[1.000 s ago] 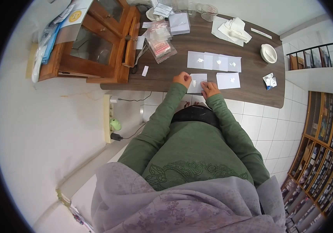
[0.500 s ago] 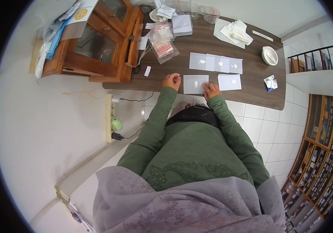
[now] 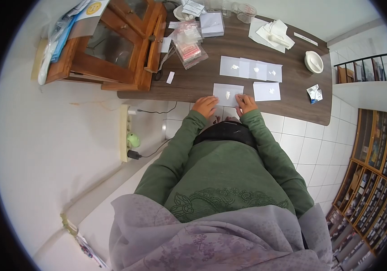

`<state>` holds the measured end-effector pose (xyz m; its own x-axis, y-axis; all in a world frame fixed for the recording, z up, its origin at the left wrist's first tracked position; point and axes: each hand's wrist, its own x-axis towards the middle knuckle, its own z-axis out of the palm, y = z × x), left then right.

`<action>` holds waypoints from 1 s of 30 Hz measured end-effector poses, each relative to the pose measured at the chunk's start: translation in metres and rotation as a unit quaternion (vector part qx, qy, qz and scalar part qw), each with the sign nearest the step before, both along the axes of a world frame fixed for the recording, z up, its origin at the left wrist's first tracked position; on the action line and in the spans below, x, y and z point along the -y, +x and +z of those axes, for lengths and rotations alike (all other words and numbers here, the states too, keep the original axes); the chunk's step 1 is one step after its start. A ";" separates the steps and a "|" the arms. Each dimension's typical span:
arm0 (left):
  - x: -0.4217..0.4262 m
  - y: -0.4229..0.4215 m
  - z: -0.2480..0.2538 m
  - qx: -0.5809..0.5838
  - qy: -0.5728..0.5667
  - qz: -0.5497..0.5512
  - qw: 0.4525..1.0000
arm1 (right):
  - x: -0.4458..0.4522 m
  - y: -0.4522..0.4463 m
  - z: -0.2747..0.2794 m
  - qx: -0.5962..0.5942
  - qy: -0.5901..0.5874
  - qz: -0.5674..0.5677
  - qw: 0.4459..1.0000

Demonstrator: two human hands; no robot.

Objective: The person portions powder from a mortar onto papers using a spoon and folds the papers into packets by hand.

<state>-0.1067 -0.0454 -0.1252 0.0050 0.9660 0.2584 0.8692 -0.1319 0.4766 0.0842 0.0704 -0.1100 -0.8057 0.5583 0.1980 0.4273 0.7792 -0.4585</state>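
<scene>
A paper sheet (image 3: pixel 221 89) with a small heap of white powder (image 3: pixel 227 95) lies at the table's front edge between my hands. My left hand (image 3: pixel 206 106) rests at its lower left corner, fingers close together over the edge; whether they pinch the paper is too small to tell. At the right edge of the same sheet, my right hand (image 3: pixel 246 103) has its fingertips and thumb on the paper. Another powdered sheet (image 3: pixel 261 94) lies just right of my right hand. Behind these, three overlapping sheets (image 3: pixel 245 61) form a row, each bearing white powder.
A wooden cabinet (image 3: pixel 98 67) stands left, near plastic packets (image 3: pixel 189 52) and a paper stack (image 3: pixel 212 25). At the back are glass beakers (image 3: pixel 246 12) and a pestle on tissue (image 3: pixel 277 39). To the right sit a white mortar (image 3: pixel 313 62) and a foil packet (image 3: pixel 314 94).
My left hand first moved left off the sheet, then came back to its lower left corner with the fingers lowered. My right hand has stayed at the right edge.
</scene>
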 end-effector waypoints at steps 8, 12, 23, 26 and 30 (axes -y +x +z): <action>-0.003 0.000 -0.005 0.043 0.053 0.017 0.998 | 0.000 0.007 -0.013 0.005 -0.006 0.020 1.000; -0.009 -0.002 0.001 0.082 0.029 0.033 0.996 | -0.003 0.010 -0.023 -0.046 -0.015 0.010 0.999; -0.034 -0.014 0.009 0.122 -0.056 0.058 0.989 | -0.026 -0.006 0.009 -0.004 -0.103 -0.037 0.994; -0.040 -0.016 0.021 0.152 -0.106 0.073 0.980 | -0.026 -0.010 0.015 0.024 -0.113 -0.073 0.991; -0.049 -0.024 0.005 0.166 -0.124 0.076 0.975 | -0.028 -0.011 0.004 0.001 -0.160 -0.093 0.983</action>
